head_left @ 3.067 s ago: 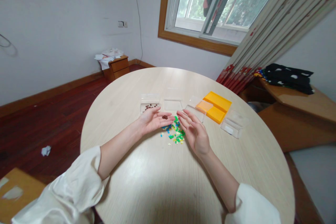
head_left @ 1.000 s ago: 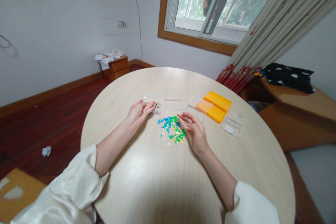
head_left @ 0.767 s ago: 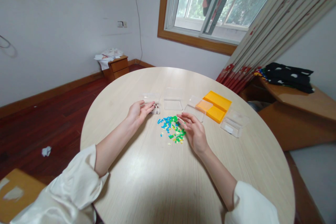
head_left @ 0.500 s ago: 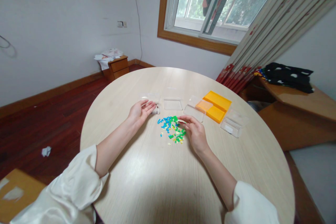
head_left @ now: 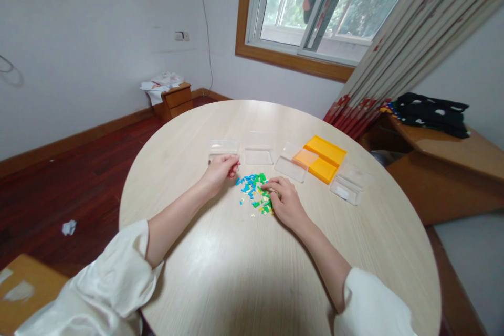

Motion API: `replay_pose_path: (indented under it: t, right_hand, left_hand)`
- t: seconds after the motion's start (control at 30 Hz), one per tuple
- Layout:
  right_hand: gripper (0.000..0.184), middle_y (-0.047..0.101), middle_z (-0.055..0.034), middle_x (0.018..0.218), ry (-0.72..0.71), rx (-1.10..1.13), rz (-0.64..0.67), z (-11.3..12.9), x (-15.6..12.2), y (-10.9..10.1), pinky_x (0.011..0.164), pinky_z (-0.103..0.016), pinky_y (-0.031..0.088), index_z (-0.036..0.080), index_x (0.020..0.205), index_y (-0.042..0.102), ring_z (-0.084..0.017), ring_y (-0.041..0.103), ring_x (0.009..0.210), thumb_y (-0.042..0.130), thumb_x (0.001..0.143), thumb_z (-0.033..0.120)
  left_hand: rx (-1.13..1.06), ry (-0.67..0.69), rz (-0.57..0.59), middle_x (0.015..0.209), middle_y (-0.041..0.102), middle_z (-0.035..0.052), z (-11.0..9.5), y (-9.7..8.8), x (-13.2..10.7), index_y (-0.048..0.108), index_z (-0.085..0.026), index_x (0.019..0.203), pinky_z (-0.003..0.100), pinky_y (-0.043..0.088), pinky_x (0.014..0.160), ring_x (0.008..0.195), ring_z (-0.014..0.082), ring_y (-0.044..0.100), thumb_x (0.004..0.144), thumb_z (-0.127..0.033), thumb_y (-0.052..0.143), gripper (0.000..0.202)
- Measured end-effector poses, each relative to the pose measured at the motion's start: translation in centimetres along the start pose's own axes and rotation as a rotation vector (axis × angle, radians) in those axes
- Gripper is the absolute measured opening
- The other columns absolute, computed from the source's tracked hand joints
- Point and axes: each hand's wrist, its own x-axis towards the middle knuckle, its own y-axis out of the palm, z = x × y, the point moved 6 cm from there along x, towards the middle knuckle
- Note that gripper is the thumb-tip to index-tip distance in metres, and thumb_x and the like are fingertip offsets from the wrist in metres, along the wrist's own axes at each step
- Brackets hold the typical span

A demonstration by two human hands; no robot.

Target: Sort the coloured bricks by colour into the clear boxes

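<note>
A loose pile of small blue, green, yellow and cream building bricks (head_left: pixel 250 185) lies on the round table. My right hand (head_left: pixel 286 202) reaches over the pile's right side, palm down, its fingers bent but apart and the fingertips at the green pieces. To the left of the pile, my left hand (head_left: pixel 220 172) is closed, with thumb and fingers pressed together; what they hold, if anything, is too small to make out. Just beyond this hand stands a clear plastic box (head_left: pixel 223 146) with its lid open, its near part covered by the hand.
Behind the pile sits another clear open box (head_left: pixel 259 156). To the right are a clear box (head_left: pixel 290 169), an open yellow case (head_left: pixel 334 153) and a further clear box (head_left: pixel 346 191). The round wooden table (head_left: pixel 236 262) has its far edge near the window wall.
My left hand has turned from palm up with spread fingers to a closed pinch. My right hand has lowered slightly, its fingertips now among the bricks.
</note>
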Motion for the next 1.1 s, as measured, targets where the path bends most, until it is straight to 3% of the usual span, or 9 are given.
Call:
replay_pose_path:
  t: [0.17, 0.3, 0.5, 0.7, 0.9, 1.1]
  right_hand:
    - [0.035, 0.060, -0.0070, 0.096, -0.031, -0.032, 0.043, 0.2, -0.1, 0.4, 0.084, -0.041, 0.038, 0.022, 0.089, 0.069, -0.021, 0.052, 0.096, 0.041, 0.077, 0.006]
    - [0.033, 0.059, -0.0071, 0.096, -0.035, -0.042, 0.045, 0.4, -0.1, 0.5, 0.085, -0.042, 0.037, 0.021, 0.084, 0.069, -0.022, 0.052, 0.097, 0.041, 0.076, 0.005]
    - [0.030, 0.059, -0.0069, 0.093, -0.023, -0.032, 0.023, 0.6, 0.0, 0.3, 0.086, -0.043, 0.037, 0.020, 0.076, 0.067, -0.022, 0.052, 0.095, 0.041, 0.077, 0.007]
    - [0.034, 0.059, -0.0071, 0.099, -0.056, -0.016, 0.053, 1.1, 0.0, 0.5, 0.087, -0.043, 0.037, 0.023, 0.089, 0.068, -0.022, 0.051, 0.100, 0.041, 0.076, 0.006]
    - [0.029, 0.059, -0.0078, 0.098, -0.049, -0.050, 0.068, 1.2, 0.0, 0.5, 0.087, -0.044, 0.037, 0.020, 0.076, 0.066, -0.023, 0.050, 0.100, 0.041, 0.077, 0.006]
    - [0.038, 0.056, -0.0088, 0.112, -0.111, -0.102, 0.121, 2.4, -0.2, 0.8, 0.093, -0.047, 0.034, 0.025, 0.109, 0.062, -0.024, 0.046, 0.110, 0.040, 0.083, 0.010]
  left_hand:
    - [0.182, 0.069, 0.002, 0.045, 0.043, -0.0054, -0.1, 0.0, 0.1, 0.051, -0.013, 0.060, 0.017, 0.024, 0.040, 0.038, 0.0041, 0.034, 0.077, -0.022, 0.053, 0.019]
    - [0.311, 0.107, -0.021, 0.045, 0.042, -0.0058, -0.2, 0.1, 0.1, 0.052, -0.014, 0.061, 0.019, 0.023, 0.041, 0.038, 0.0054, 0.035, 0.075, -0.020, 0.049, 0.016]
    - [0.493, 0.203, 0.013, 0.048, 0.046, -0.0057, 0.2, 0.2, 0.5, 0.052, -0.016, 0.064, 0.020, 0.034, 0.049, 0.047, 0.0090, 0.045, 0.074, -0.019, 0.048, 0.011]
    - [0.673, 0.318, 0.050, 0.058, 0.059, -0.0019, 1.0, -0.1, 1.1, 0.052, -0.017, 0.072, 0.023, 0.041, 0.057, 0.055, 0.0124, 0.055, 0.074, -0.012, 0.043, 0.011]
    - [0.819, 0.357, 0.039, 0.062, 0.063, -0.0010, 0.3, 0.1, 0.2, 0.053, -0.017, 0.079, 0.025, 0.044, 0.065, 0.062, 0.0141, 0.061, 0.075, -0.009, 0.040, 0.016]
    - [0.999, 0.353, 0.028, 0.065, 0.065, 0.0015, -0.1, 0.3, -0.1, 0.057, -0.017, 0.084, 0.026, 0.043, 0.065, 0.065, 0.0166, 0.061, 0.078, -0.011, 0.040, 0.019]
